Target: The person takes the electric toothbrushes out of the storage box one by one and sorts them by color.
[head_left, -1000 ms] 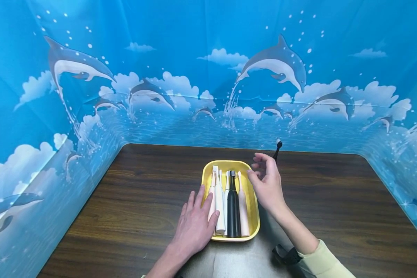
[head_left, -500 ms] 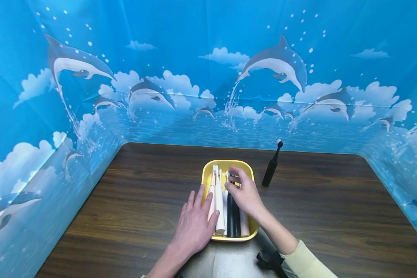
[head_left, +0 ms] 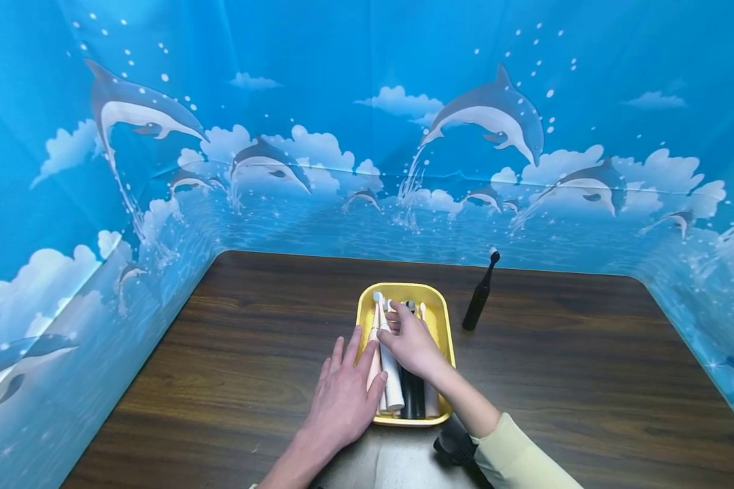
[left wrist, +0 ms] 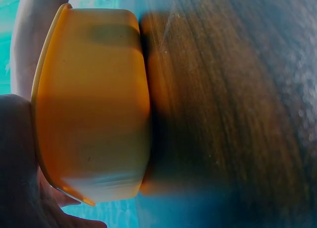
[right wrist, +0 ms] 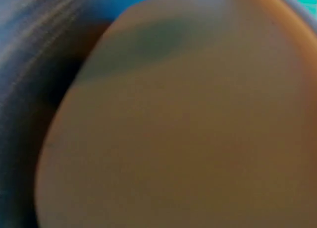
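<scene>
In the head view a yellow tray [head_left: 449, 326] on the table holds several electric toothbrushes side by side. My right hand [head_left: 411, 345] reaches over its middle, thumb and fingers pinching a white electric toothbrush [head_left: 393, 384] near its neck; the fingertips are partly hidden. Beside it lie a black electric toothbrush [head_left: 412, 397] and a pale pink one [head_left: 431, 401], partly covered by the right hand and wrist. My left hand [head_left: 344, 394] rests with extended fingers over the tray's left rim, overlapping a pinkish toothbrush [head_left: 375, 370]. The left wrist view shows the tray's outer wall [left wrist: 94, 104].
Right of the tray, another black electric toothbrush [head_left: 478, 299] lies on the dark wooden table [head_left: 587, 353], head pointing away. A blue dolphin-print sheet [head_left: 318, 217] walls the table at the back and sides. In the right wrist view, the tray wall [right wrist: 173, 129] fills the frame.
My right hand has moved left from the black toothbrush on the table to the white one in the tray, whose lower end has shifted slightly right. My left hand stays put.
</scene>
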Demonstrator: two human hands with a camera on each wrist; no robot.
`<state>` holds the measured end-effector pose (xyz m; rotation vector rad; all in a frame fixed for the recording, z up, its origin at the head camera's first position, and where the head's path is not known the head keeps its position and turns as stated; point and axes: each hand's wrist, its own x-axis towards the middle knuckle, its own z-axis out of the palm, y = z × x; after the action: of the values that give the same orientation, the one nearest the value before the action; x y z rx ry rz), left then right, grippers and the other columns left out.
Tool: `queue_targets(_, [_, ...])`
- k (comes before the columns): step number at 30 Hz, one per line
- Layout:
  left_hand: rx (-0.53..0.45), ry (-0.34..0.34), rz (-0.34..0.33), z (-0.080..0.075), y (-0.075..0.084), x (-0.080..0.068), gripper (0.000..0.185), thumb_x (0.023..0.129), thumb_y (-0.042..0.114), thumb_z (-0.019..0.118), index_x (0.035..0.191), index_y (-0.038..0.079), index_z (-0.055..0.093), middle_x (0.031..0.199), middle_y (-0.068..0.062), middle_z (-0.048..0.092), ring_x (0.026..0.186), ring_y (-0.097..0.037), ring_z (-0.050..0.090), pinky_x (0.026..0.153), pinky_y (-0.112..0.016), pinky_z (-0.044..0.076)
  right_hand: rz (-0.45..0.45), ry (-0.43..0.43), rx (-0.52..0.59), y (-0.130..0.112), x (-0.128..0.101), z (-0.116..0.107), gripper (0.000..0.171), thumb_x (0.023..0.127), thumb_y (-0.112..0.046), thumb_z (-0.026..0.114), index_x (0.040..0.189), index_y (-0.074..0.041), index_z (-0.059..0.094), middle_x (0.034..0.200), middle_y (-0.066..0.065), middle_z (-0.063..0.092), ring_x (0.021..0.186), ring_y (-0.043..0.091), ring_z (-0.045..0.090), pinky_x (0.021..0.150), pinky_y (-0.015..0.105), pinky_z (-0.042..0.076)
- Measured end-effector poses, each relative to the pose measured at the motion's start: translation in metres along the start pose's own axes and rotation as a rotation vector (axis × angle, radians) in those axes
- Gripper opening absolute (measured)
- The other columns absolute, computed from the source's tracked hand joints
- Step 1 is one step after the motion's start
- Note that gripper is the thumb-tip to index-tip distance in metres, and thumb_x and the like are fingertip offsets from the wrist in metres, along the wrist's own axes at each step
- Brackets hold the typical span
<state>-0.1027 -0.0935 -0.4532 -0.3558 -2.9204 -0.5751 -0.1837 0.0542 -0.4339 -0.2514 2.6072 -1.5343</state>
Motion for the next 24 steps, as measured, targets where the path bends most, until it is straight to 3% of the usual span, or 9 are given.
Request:
queue_targets(7, [-0.004, -0.012, -0.003, 0.0, 0.0, 0.001, 0.057, 0.103, 0.04, 0.053, 0.152, 0.012, 0.051, 0.166, -0.013, 0.03, 0.145, -0.049, 0.032, 0.107, -0.067, 0.036, -0.038, -0.013, -0.118, 0.001, 0.01, 0.003, 0.06, 0.09, -0.007, 0.071, 0.144, 0.007, 0.05, 0.123, 0.021, 0.07, 0.111, 0.032, 0.068, 0.093, 0.046, 0.054])
queue_targets(13, [-0.006, -0.017, -0.009, 0.001, 0.0, 0.0, 0.057, 0.103, 0.04, 0.053, 0.152, 0.012, 0.05, 0.166, -0.013, 0.029, 0.146, -0.049, 0.031, 0.107, -0.067, 0.036, -0.033, -0.036, -0.157, 0.002, 0.015, 0.003, 0.064, 0.087, -0.009, 0.073, 0.144, 0.007, 0.05, 0.111, 0.014, 0.071, 0.097, 0.024, 0.067, 0.085, 0.041, 0.055])
queue_targets(18, [-0.013, -0.014, -0.009, 0.0, 0.0, 0.0, 0.057, 0.103, 0.039, 0.053, 0.152, 0.011, 0.051, 0.166, -0.013, 0.029, 0.146, -0.049, 0.031, 0.107, -0.067, 0.036, -0.046, -0.063, -0.162, 0.002, 0.016, -0.001, 0.06, 0.085, -0.012, 0.074, 0.139, 0.006, 0.056, 0.094, 0.006, 0.062, 0.083, 0.019, 0.058, 0.076, 0.036, 0.051])
queue_targets(24, [-0.009, -0.011, -0.007, -0.001, 0.0, 0.0, 0.056, 0.103, 0.039, 0.053, 0.151, 0.009, 0.052, 0.166, -0.012, 0.029, 0.145, -0.049, 0.032, 0.106, -0.067, 0.037, -0.037, -0.1, -0.115, 0.001, 0.008, -0.014, 0.057, 0.087, -0.014, 0.075, 0.137, 0.006, 0.058, 0.094, 0.005, 0.059, 0.085, 0.02, 0.056, 0.075, 0.035, 0.049])
